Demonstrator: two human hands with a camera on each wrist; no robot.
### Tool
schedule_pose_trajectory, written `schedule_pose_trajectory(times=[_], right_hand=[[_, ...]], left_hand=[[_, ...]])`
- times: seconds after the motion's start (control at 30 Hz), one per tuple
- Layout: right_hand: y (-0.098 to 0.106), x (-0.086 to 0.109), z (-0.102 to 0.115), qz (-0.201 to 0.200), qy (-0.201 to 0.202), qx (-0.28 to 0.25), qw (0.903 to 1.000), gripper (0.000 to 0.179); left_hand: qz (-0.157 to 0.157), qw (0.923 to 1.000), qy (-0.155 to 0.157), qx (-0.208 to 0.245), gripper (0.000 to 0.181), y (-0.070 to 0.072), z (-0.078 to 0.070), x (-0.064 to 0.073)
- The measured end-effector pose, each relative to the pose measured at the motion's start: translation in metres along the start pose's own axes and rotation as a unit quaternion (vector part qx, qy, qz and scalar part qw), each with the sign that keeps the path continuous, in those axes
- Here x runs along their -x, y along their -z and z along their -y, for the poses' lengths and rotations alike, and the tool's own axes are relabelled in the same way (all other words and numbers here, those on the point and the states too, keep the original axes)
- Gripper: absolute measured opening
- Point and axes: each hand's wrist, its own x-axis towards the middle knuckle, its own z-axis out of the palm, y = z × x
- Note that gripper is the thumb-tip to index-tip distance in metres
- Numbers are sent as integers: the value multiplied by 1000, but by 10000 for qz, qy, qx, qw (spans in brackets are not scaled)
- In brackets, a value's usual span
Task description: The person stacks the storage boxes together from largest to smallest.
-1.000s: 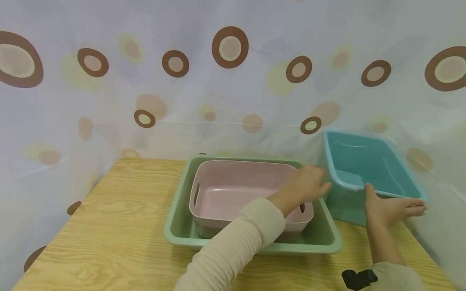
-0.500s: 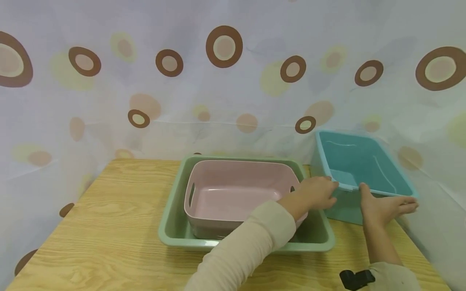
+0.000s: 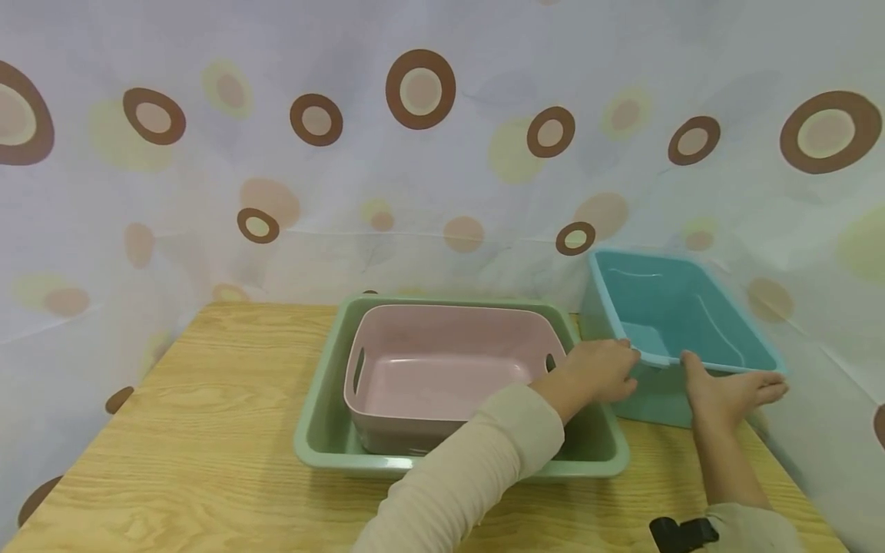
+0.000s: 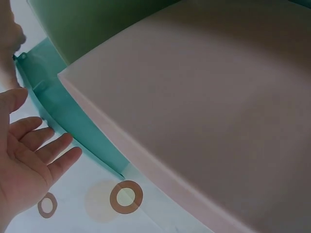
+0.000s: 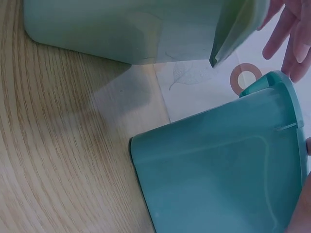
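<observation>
Right edge: blue rectangular plastic bin near right edge of wood-grain table, beside spotted white cloth.
Gap: narrow, between bin and light-green rectangular plastic tub holding pink plastic basket.
Left side: table runs wide.
Left hand: by basket's right end, at bin's near-left corner, fingers loosely extended.
Right hand: thumb at front rim, fingers straight, pointing right.

Gap between green tub, blue bin

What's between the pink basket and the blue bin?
Head view: the right side of the green tub, the left hand above; right wrist view: bare table too.
</observation>
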Motion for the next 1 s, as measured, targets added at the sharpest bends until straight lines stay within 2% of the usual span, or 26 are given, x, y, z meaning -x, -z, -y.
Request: schedule_pose_trajectory(times=[0.3, 0.57, 0.67, 1.0], right_hand=[[9, -3, -2, 125, 155, 342, 9992, 102], [14, -5, -5, 152, 93, 108, 9998, 98], [15, -6, -6, 211, 79, 89, 9997, 96], [16, -5, -5, 403, 396, 526, 9970, 91]], left_hand=[[134, 9998, 13, 141, 43, -3, -11, -1], [259, 9991, -233, 249, 42, -3, -22, 0], [362, 9988, -231, 237, 44, -3, -25, -1], [455, 9982, -326, 225, 44, -1, -27, -1]])
